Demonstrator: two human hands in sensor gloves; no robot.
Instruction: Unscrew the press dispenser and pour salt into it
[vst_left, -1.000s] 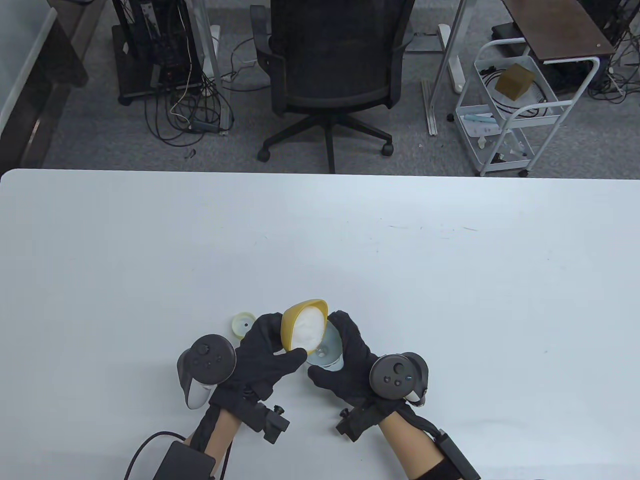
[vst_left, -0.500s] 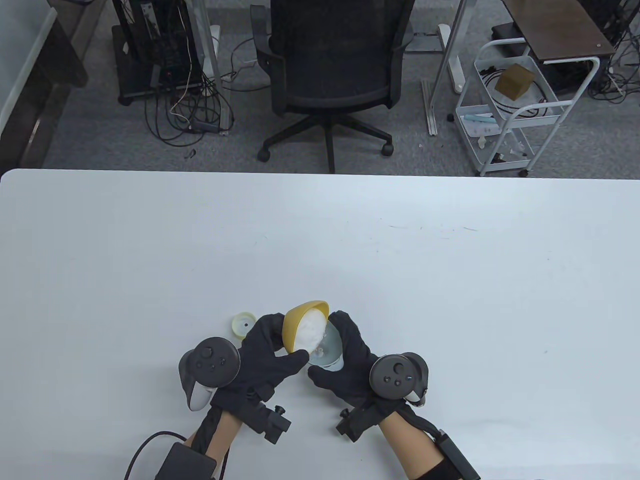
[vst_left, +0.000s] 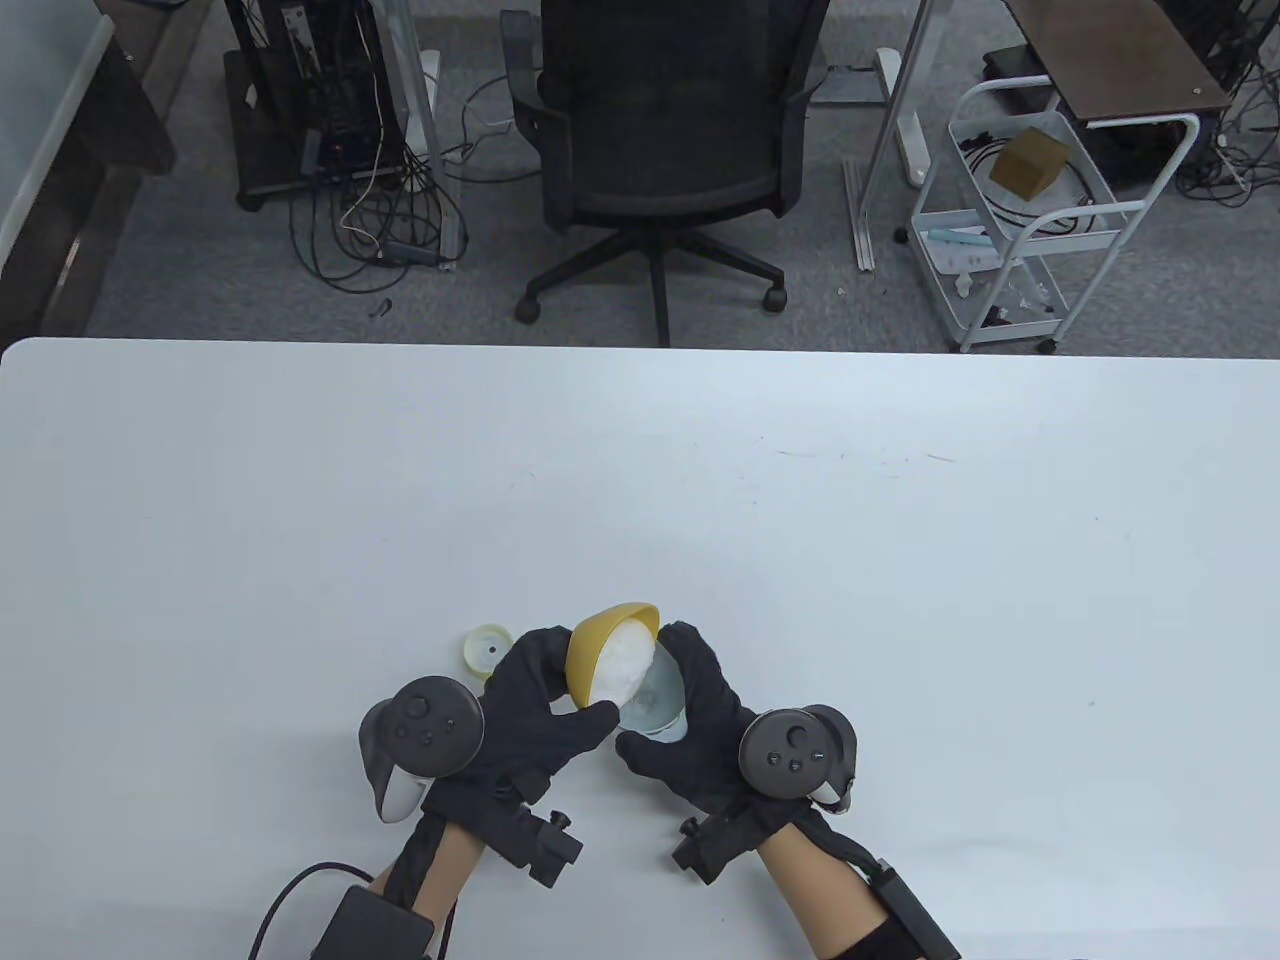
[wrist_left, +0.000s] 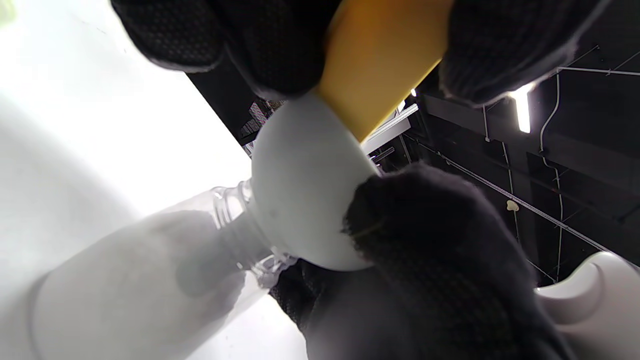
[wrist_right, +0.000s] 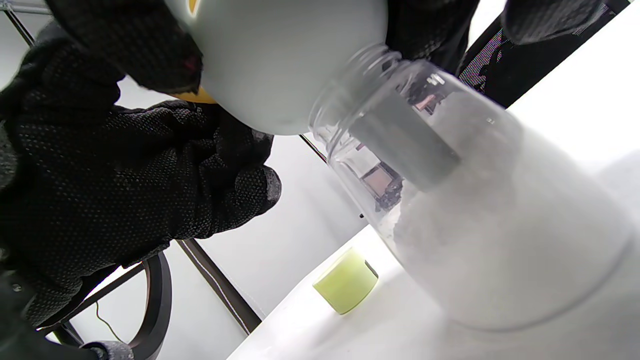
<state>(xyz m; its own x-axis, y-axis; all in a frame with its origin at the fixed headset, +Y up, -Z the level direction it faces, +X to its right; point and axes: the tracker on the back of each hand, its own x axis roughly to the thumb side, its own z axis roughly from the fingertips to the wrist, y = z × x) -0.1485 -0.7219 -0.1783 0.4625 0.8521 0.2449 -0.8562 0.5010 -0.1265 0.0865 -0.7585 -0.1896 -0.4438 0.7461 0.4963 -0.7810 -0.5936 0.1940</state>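
- Comparing this moment with a second ago, we find the yellow bowl tipped a little steeper toward the funnel, with its heap of salt slid closer to the pouring lip; the hands have barely shifted on the table.
- We judge from this that the pour is in progress and advancing slowly. The unscrewing step is done, since the pale green cap lies alone on the table just beyond the left hand.
- Left hand: clamped on the yellow bowl, fingers behind its wall and thumb at the near rim, holding it tilted over the funnel.
- Right hand: wrapped round the funnel, fingers on the far side and thumb on the near side, steadying it.
- The clear dispenser bottle stands on the table under the funnel, between the two hands. The right wrist view shows the funnel spout seated inside the threaded neck and salt already filling the lower body, well up its wall.
- The left wrist view confirms the bowl's edge resting against the funnel's white flare.
- Count on the table: one bowl, one funnel, one bottle, one cap, two hands. We see no pump head distinct from the cap.
- Risk, in our judgement: a faster tilt could send salt over the funnel rim, or clog the narrow spout.
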